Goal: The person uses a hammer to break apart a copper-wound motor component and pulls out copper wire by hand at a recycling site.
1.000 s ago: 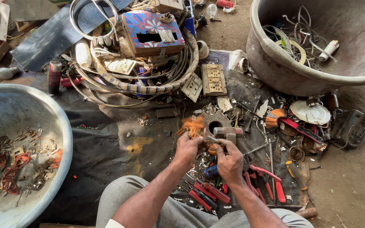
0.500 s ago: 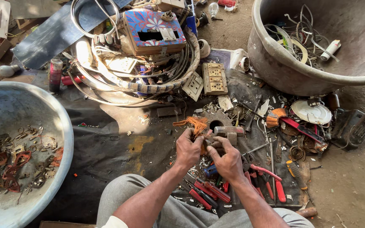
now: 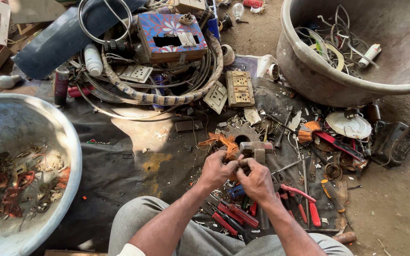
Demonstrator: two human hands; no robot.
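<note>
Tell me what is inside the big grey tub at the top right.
The grey tub holds a tangle of wires and curved metal strips and a small white tube-shaped piece. Its near wall hides the nearest part of the bottom, so anything lying there cannot be seen.

Single head-worn view, looking steeply down and forward from above a seated person's lap onto a dark ground sheet (image 3: 119, 189) spread over bare earth. The left hand (image 3: 217, 168) and right hand (image 3: 257, 180) meet close below the lens, just below frame centre, forearms entering from 6 o'clock. A grey tub (image 3: 309, 80) lies at 1 o'clock, a metal basin (image 3: 67, 142) at 9 o'clock, both cropped by the frame.
</note>
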